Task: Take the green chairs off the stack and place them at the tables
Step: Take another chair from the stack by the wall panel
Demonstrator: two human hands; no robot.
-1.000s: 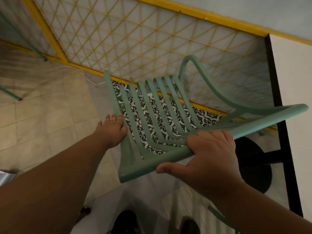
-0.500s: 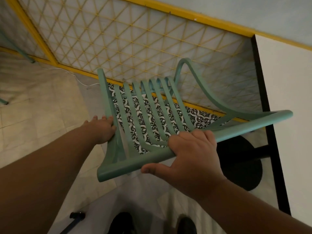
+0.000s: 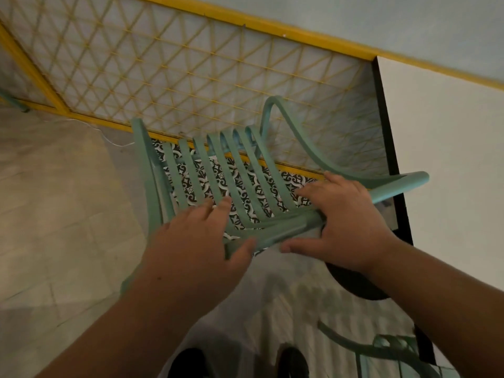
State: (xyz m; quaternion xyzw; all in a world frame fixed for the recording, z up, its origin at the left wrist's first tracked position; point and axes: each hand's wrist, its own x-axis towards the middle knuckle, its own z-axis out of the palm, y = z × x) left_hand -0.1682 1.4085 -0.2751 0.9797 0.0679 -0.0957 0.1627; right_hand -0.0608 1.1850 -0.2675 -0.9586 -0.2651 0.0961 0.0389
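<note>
A pale green slatted chair (image 3: 207,170) is in the middle of the view, seen from above its backrest, beside the white table (image 3: 447,148) with a black edge on the right. My right hand (image 3: 343,222) grips the chair's top rail near the right side. My left hand (image 3: 199,241) lies on the same top rail to the left, thumb under it and fingers over the slats, slightly blurred. The chair's curved armrest (image 3: 300,143) rises on the far right side. The chair's legs are hidden.
A yellow-framed lattice fence (image 3: 191,66) runs across just beyond the chair. The table's black round base (image 3: 357,285) sits on the floor to the right. Part of another green chair (image 3: 381,350) shows at the bottom right. My shoes (image 3: 291,361) are at the bottom edge.
My left hand has let go of the chair's left side rail and moved right onto the top rail. The chair has come lower and closer to the table.
</note>
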